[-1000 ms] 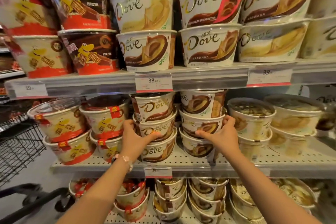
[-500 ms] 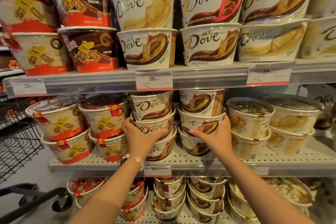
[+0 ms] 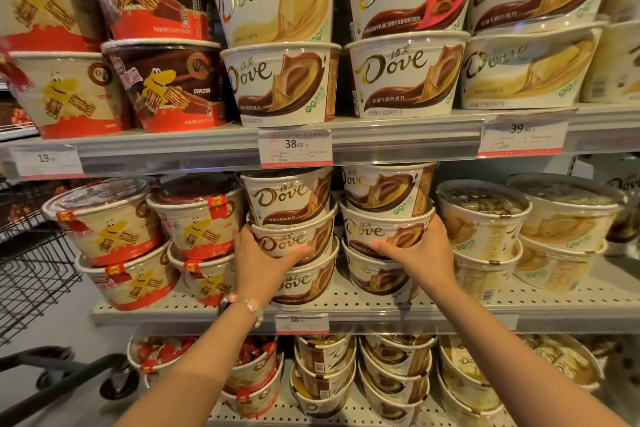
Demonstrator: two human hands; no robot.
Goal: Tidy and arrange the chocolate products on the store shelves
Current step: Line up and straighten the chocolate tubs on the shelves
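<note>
Both hands have slid up the two Dove stacks above the 38 price tag (image 3: 302, 323) — left hand (image 3: 259, 262) cupping its middle tub (image 3: 292, 236), right hand (image 3: 420, 255) wrapped round its middle tub (image 3: 382, 230) — so squaring them looks underway.

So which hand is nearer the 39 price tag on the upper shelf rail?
Right. The right hand grips the right Dove stack below and left of the 39 price tag; the left hand is farther left, on the left stack.

Narrow gap between two Dove tub stacks (image 3: 291, 218) (image 3: 384, 218); crocodile tubs (image 3: 197, 222) tight left.
</note>
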